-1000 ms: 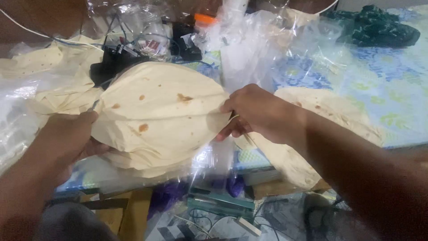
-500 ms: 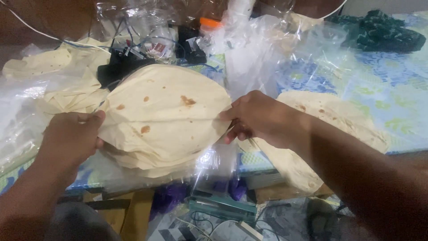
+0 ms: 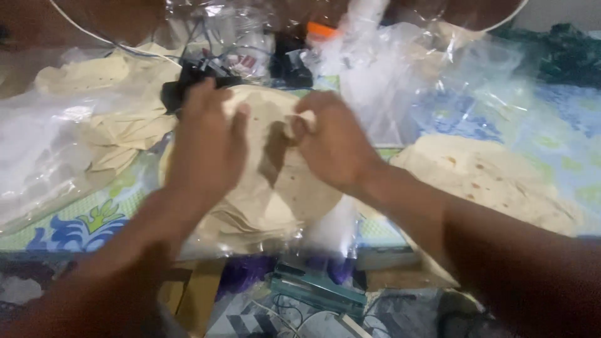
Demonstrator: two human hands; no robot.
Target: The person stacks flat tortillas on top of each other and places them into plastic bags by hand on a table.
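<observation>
On the desk [image 3: 75, 219]: flatbread stack [image 3: 282, 194] in clear plastic; left hand [image 3: 206, 147] spread flat on it, right hand [image 3: 332, 147] pinching its top edge

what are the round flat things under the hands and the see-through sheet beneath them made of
The stack of flatbreads looks like soft cooked dough: matte, pale cream, with brown toasted spots and limp edges. The clear bag under it appears to be thin plastic film: glossy, transparent, crinkled, catching light. Motion blur hides finer texture.
</observation>
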